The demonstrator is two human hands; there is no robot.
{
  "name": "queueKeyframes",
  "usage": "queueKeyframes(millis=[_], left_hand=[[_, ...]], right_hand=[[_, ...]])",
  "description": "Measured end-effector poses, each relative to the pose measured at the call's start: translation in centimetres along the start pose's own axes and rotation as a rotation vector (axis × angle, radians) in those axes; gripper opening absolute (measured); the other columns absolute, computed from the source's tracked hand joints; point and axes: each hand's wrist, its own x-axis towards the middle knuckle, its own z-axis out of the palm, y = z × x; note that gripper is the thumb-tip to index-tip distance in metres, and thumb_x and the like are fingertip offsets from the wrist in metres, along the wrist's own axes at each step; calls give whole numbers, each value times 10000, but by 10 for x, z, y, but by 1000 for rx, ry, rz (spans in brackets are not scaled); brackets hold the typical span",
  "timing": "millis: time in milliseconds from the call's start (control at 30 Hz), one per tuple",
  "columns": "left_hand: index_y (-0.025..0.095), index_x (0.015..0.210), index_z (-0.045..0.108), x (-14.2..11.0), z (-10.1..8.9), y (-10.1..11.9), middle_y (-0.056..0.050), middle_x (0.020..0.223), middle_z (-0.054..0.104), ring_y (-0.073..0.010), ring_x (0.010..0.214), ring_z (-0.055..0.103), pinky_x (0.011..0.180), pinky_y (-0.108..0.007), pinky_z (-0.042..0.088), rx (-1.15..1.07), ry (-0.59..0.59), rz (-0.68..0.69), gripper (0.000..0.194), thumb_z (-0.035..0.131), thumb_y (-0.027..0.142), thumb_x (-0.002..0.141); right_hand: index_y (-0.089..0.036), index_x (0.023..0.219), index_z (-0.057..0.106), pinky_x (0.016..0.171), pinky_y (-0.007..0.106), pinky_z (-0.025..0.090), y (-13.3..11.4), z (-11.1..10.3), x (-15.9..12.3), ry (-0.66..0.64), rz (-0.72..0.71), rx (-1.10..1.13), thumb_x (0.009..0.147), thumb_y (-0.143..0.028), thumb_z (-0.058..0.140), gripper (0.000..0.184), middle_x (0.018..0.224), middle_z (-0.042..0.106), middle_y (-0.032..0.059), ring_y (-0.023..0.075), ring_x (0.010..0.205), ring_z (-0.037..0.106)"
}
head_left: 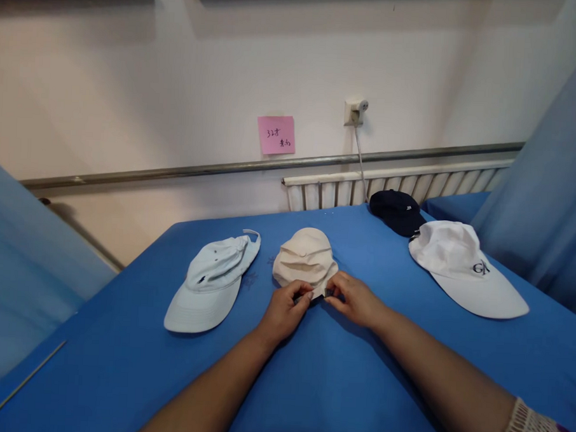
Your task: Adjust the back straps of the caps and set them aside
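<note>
Beige cap (308,243) sits crown up on the blue-covered bench (331,383), around the middle of its width and closer to the far edge than to the near one. Its fabric sags into folds, and its strap side points toward the person. The left hand (286,310) is clamped on the left part of that near side, thumb and fingers pinched together on the material. The right hand (354,300) pinches the other part just beside it, a narrow gap between the two sets of fingertips.

To the left, near the bench's far left corner, lies a light-blue cap (213,279), brim toward the near left, strap end curling up at the far side. Toward the right edge rests a white cap (451,252) with dark letters, its brim pointing to that edge. Behind it, at the far right corner, is a dark cap (396,209) bearing a small pale mark; whether these two touch I cannot tell.

Beyond the far edge, a radiator (327,195) and a metal rail (199,171) run along the wall, below a pink note (276,136).
</note>
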Motion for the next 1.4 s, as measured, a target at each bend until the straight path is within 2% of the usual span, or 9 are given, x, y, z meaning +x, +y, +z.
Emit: queueKeyframes(millis=[233,567,667,800,933,1167,1400], left_hand=[[175,921,672,-4,0,8,-19,847,700,-147,777,624,731,-251,464,5,32,25,169,551,284,876],[195,967,674,-7,1,10,-28,903,716,-157,824,644,784,-269,476,49,23,59,175,548,281,884],[198,984,655,-7,0,14,-32,897,709,-165,826,638,781,-282,466,146,18,84,174,537,287,892],[200,935,646,-9,-3,20,-45,898,704,-183,835,626,815,-322,432,335,8,183,177,488,280,926],[200,948,641,-11,-4,23,-54,883,702,-191,829,624,816,-338,410,414,27,257,169,489,273,930],[201,932,629,-10,-4,22,-45,896,702,-187,843,624,820,-333,395,407,-2,227,172,470,267,942],[204,945,633,-10,-4,22,-46,885,699,-188,842,625,828,-338,399,439,9,255,166,480,266,937]], right_hand=[[-204,905,522,704,279,456,-2,-4,-1,25,-41,67,831,-163,614,125,873,562,17,146,761,569],[-213,933,534,726,280,457,-2,-5,-2,34,-84,19,824,-157,616,147,907,587,19,151,799,576],[-216,948,536,733,281,459,-4,-6,-3,17,-82,6,830,-153,602,149,917,594,23,155,809,577],[-219,955,535,746,286,461,-8,-7,-2,-1,-68,-6,843,-166,593,136,921,598,29,162,820,577],[-217,947,536,742,281,455,-11,-9,-2,2,-75,-13,845,-158,589,129,914,595,28,162,821,571],[-214,959,543,736,276,454,-12,-9,-3,-6,-97,-24,858,-178,584,115,929,595,32,159,818,568],[-218,966,549,737,284,458,-12,-8,-3,-14,-90,-30,851,-166,590,133,933,597,32,165,831,572]])
